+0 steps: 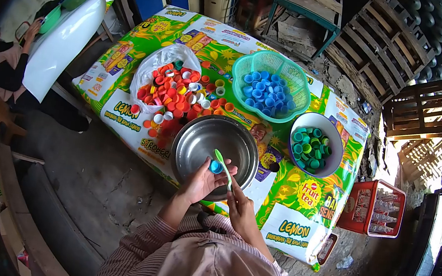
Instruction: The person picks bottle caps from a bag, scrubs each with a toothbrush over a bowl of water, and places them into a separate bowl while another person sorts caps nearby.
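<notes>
Over the near rim of a steel basin (188, 133), my left hand (201, 183) holds a blue bottle cap (216, 167) in its fingers. My right hand (240, 210) grips a green-and-white toothbrush (224, 170), its head end at the cap. Left of the basin, a white plastic bag (155, 62) spills red, orange, white and yellow caps (174, 90) onto the table. Behind the basin stands a mint-green basket (300, 84) with blue caps (266, 91). To its right, a white bowl (336, 133) holds green caps (310, 148).
A patterned plastic cover (308, 194) lies over the table. A red crate (372, 208) stands on the floor at right, with wooden pallets (381, 42) behind. Another person (10, 65) sits at a white-covered table (70, 34) on the left.
</notes>
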